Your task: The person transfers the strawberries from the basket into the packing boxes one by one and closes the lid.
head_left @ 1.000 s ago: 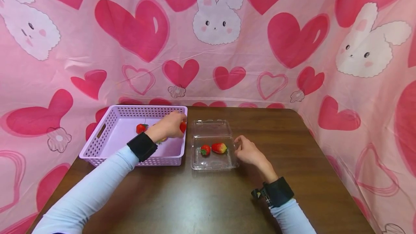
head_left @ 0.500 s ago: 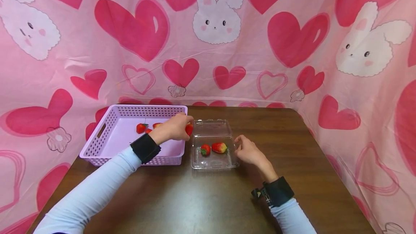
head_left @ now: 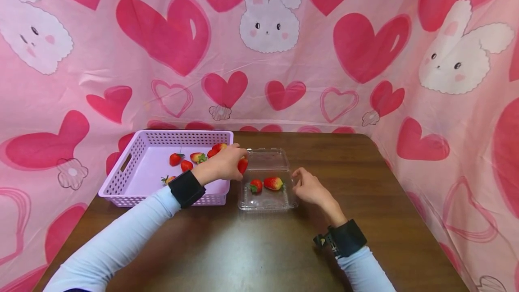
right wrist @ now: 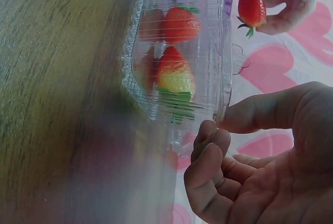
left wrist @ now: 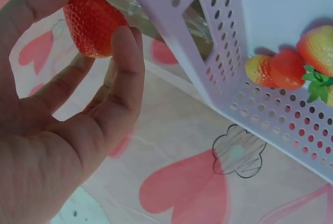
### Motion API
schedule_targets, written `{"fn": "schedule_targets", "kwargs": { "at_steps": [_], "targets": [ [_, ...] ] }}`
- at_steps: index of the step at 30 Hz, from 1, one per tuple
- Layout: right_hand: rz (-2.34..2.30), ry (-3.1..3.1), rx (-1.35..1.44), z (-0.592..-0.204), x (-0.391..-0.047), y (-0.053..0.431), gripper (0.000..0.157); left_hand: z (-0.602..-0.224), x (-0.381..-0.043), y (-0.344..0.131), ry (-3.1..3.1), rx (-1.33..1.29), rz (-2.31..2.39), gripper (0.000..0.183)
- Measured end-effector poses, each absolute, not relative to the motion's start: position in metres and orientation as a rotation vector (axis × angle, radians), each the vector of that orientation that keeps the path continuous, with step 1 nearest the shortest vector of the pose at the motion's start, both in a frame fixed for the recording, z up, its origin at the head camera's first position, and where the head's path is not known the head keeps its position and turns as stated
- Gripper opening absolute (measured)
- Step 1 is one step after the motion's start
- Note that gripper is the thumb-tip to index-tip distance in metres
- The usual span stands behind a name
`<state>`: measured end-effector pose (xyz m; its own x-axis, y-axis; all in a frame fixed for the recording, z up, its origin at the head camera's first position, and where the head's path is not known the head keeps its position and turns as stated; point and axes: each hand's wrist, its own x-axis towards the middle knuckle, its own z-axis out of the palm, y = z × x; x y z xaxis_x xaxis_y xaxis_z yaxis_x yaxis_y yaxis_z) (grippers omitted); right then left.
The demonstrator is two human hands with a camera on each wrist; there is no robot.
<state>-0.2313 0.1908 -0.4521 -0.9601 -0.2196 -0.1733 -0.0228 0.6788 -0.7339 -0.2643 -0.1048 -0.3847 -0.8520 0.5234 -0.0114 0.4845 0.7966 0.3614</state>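
Observation:
Between thumb and fingers my left hand [head_left: 224,164] pinches a red strawberry [left wrist: 94,25], just past the right rim of the lilac basket and over the left side of an open clear plastic clamshell box [head_left: 267,203]. Inside the box lie two strawberries, one round and red [head_left: 256,186], the other red with a yellow end [head_left: 273,184]. My right hand [head_left: 310,187] holds the box's right edge between thumb and curled fingers, as the right wrist view shows. The held strawberry's green leaves show in the right wrist view.
The lilac perforated basket [head_left: 142,148] stands left of the box, with several strawberries [head_left: 198,157] in it. The box's raised lid [head_left: 265,159] lies toward the back. Everything rests on a dark wooden table [head_left: 259,247], with a pink heart-print cloth [head_left: 308,71] behind.
My left hand has carried the strawberry rightward, from above the basket past its right rim to the box. More strawberries in the basket have come into sight. My right hand stays put.

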Motion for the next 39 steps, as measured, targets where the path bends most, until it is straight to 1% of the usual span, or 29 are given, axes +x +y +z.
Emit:
{"fn": "schedule_targets", "kwargs": {
  "at_steps": [6,13,17,24,30,36,39],
  "targets": [
    [-1.162,2.641,-0.183,-0.451,-0.232,0.191,0.041,-0.384,-0.257,-0.095,2.851,0.837,0.555,0.056],
    [-1.154,2.639,-0.185,-0.451,-0.231,0.191,0.041,-0.388,-0.249,-0.087,2.818,0.86,0.569,0.056],
    [-1.148,2.648,-0.185,-0.451,-0.231,0.192,0.041,-0.392,-0.246,-0.082,2.789,0.822,0.582,0.058],
    [-1.149,2.644,-0.186,-0.452,-0.232,0.192,0.041,-0.4,-0.242,-0.075,2.793,0.83,0.537,0.051],
    [-1.153,2.653,-0.193,-0.452,-0.232,0.191,0.04,-0.403,-0.238,-0.072,2.747,0.792,0.561,0.052],
    [-1.155,2.653,-0.185,-0.451,-0.231,0.191,0.04,-0.409,-0.235,-0.069,2.715,0.8,0.547,0.044],
    [-1.146,2.661,-0.192,-0.451,-0.23,0.191,0.04,-0.411,-0.234,-0.068,2.709,0.799,0.53,0.044]
  ]
}}
